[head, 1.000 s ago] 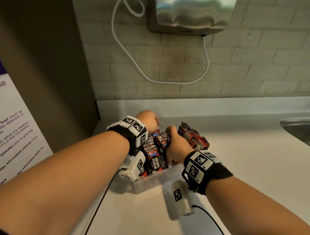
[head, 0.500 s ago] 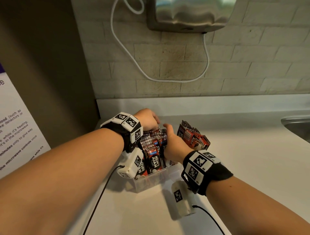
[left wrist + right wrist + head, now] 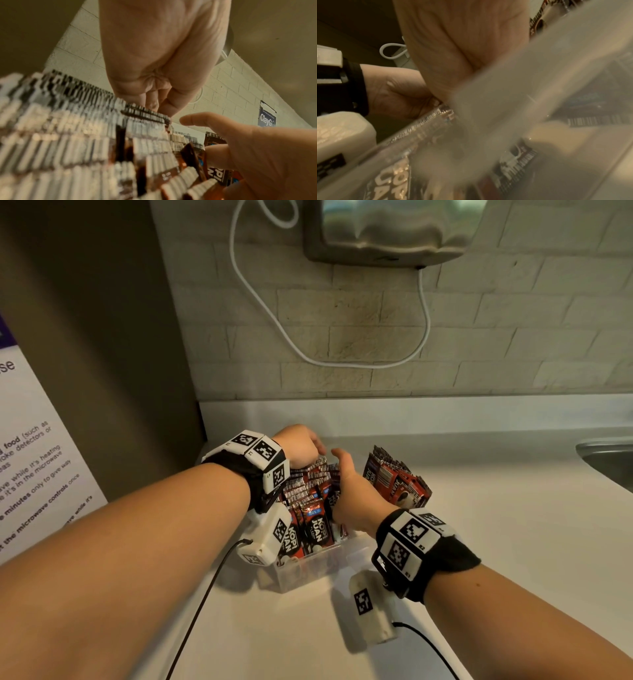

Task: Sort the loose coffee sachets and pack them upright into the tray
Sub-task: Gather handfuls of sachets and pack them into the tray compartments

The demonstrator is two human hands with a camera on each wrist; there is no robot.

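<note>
My left hand (image 3: 301, 445) has its fingers curled, pinching the crimped top edge of the coffee sachets (image 3: 310, 501) at the far end of the tray (image 3: 318, 565); my right hand (image 3: 352, 494) sits w/ thumb out and fingers tucked down among the packs near the tray's middle, grip hidden, can't tell how tight. Tray is clear plastic, rectangular, on a smooth pale countertop (image 3: 496, 525) by the corner. Sachets inside stand upright, long axis vertical, glossy red/black foil w/ serrated tops. A second bundle of sachets (image 3: 394, 481) leans just right of the tray. Beyond the tray: pale brick wall (image 3: 513, 337) w/ a looping white cable (image 3: 342, 361) and a steel hand dryer (image 3: 387, 231). Far right of the tray, a metal sink rim (image 3: 606, 453).
</note>
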